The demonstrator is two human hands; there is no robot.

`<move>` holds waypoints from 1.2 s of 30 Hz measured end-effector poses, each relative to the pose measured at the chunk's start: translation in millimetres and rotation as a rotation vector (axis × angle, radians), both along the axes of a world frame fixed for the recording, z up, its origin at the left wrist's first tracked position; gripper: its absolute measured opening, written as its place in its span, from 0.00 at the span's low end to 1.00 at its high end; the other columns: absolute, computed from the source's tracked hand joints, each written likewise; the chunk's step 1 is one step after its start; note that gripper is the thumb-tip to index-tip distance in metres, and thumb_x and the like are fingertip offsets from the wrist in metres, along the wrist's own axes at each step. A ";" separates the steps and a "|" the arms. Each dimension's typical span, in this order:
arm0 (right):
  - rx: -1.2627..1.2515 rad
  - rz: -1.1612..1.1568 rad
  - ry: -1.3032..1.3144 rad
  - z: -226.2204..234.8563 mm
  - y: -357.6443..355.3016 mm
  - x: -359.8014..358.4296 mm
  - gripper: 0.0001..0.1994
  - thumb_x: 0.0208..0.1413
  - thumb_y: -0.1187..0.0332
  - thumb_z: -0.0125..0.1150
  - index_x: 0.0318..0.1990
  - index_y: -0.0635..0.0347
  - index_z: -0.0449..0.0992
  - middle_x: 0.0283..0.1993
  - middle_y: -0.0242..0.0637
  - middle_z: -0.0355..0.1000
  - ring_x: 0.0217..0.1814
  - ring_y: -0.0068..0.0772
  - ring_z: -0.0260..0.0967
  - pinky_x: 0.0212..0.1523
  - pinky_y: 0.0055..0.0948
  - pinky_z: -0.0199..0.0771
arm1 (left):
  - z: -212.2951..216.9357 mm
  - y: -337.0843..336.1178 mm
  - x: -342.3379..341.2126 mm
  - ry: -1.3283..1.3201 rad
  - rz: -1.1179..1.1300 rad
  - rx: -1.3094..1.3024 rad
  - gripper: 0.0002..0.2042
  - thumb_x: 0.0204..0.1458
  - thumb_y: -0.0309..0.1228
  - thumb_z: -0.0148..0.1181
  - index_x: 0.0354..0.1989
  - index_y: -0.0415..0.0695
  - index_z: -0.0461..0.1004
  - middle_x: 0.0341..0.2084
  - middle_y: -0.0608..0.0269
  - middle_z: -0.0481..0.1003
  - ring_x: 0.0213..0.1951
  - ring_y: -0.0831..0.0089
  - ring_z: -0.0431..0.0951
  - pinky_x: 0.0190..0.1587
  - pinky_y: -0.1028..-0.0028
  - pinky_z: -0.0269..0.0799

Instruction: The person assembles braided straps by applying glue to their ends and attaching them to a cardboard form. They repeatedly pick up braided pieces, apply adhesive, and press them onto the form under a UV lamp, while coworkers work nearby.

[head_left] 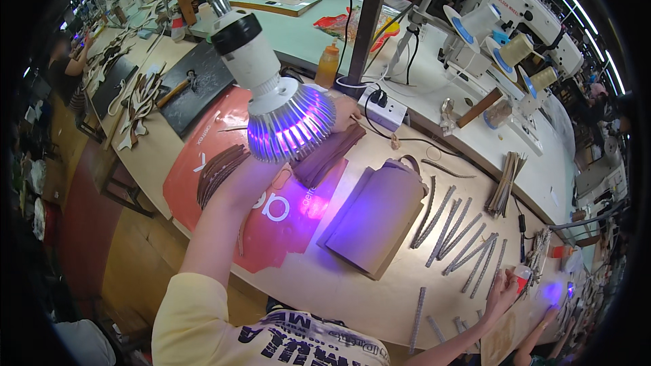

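Observation:
My left arm reaches forward, past the lamp. My left hand (346,114) is partly hidden behind the lamp head (288,118); its fingers look bent at the far end of a stack of brown leather-like strips (329,156). What they grip, if anything, cannot be made out. A second brown bundle of strips (220,173) lies left of my forearm. At the lower right, my right hand (502,291) is closed around a small white-and-red bottle (521,276). Several grey braided strips (444,224) lie spread out near it.
A folded brown cardboard piece (376,217) lies mid-table, right of a red sheet (271,244). Beyond stand an orange bottle (328,64), a white power strip (385,110) and a sewing machine (522,3) with thread cones. Another person's hand (550,313) works at the right.

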State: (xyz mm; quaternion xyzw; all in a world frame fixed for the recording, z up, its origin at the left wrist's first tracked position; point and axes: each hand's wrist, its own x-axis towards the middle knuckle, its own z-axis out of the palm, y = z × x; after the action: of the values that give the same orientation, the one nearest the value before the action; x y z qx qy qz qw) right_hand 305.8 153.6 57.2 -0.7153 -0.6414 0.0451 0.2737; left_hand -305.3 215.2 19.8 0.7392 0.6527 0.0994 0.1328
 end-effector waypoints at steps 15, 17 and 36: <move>-0.033 0.006 0.033 3.5 -15.4 -32.0 0.17 0.58 0.63 0.62 0.48 0.67 0.75 0.44 0.46 0.73 0.43 0.40 0.67 0.49 0.37 0.67 | -12.2 0.5 -14.4 -0.176 -0.025 0.050 0.09 0.49 0.33 0.65 0.36 0.44 0.79 0.38 0.56 0.77 0.45 0.57 0.77 0.48 0.62 0.71; -0.021 0.014 0.045 3.2 -18.5 -31.7 0.16 0.58 0.63 0.62 0.48 0.67 0.75 0.43 0.46 0.73 0.43 0.40 0.67 0.49 0.36 0.67 | -13.0 12.8 -19.4 -0.141 -0.042 -0.020 0.11 0.47 0.35 0.67 0.36 0.45 0.79 0.37 0.57 0.78 0.44 0.60 0.78 0.46 0.65 0.72; 0.045 0.243 0.098 29.7 -38.6 -100.1 0.12 0.57 0.69 0.63 0.45 0.67 0.74 0.45 0.45 0.72 0.49 0.44 0.70 0.54 0.37 0.67 | 3.0 -68.2 9.2 0.011 -0.177 0.501 0.06 0.51 0.28 0.60 0.37 0.49 0.75 0.32 0.65 0.77 0.41 0.65 0.77 0.57 0.60 0.60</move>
State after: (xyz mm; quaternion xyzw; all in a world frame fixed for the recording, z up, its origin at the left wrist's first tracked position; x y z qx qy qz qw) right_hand 205.8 115.1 86.9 -0.6228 -0.7101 0.0985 0.3132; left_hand -296.1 147.0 22.8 0.8039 0.5410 0.2420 -0.0498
